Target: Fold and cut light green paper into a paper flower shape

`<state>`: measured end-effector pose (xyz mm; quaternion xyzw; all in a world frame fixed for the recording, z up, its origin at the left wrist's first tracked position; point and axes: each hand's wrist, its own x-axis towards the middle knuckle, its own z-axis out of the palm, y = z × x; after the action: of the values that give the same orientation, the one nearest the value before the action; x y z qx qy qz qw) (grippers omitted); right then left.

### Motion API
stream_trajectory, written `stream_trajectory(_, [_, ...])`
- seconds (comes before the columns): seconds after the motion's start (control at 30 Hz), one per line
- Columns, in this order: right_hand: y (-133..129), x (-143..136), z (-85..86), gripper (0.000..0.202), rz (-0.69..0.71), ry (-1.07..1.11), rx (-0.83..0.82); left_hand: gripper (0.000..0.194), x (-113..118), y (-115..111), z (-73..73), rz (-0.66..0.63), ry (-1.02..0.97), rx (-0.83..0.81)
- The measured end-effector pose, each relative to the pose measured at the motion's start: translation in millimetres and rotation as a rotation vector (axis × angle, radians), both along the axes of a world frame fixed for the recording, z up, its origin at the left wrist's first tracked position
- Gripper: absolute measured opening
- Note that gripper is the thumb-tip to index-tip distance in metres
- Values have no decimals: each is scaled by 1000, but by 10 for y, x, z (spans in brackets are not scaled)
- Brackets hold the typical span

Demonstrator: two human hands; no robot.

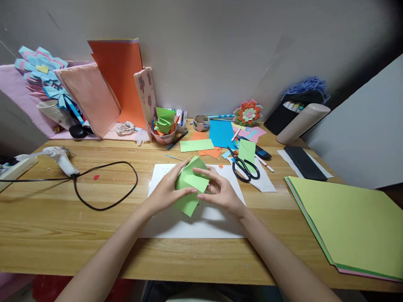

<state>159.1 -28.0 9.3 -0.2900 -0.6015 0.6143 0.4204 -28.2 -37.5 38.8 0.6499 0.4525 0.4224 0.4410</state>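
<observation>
My left hand (166, 188) and right hand (226, 192) pinch folded light-green paper (192, 179) between them above a white sheet (189, 228); black-handled scissors (239, 161) lie just past its two o'clock.

Center of frame: left hand (168, 184) and right hand (223, 191) both on folded green paper (189, 180), over white sheet (195, 228). Scissors (238, 160) right of center, blades up-left. Tape (201, 123) upper center. Glue gun (64, 160) mid left, cable (137, 181) looped beside it. Paper stack (349, 226) lower right, yellow on top. Orange paper (121, 79) upright, upper left.
</observation>
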Motion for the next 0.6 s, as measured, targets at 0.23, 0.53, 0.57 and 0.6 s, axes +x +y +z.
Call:
stream_trajectory(0.23, [24, -39, -15, 45, -112, -52, 55, 52, 0, 26, -50, -9, 13, -43])
stream_trajectory(0.53, [3, 23, 20, 36, -48, -236, 183, 51, -45, 32, -7, -43, 117, 56])
stream_trajectory(0.57, [0, 27, 24, 38, -33, -265, 211, 50, -45, 29, 2, -50, 123, 62])
stream_trajectory(0.6, [-1, 30, 27, 39, -21, -295, 243, 49, -44, 26, 11, -56, 130, 69])
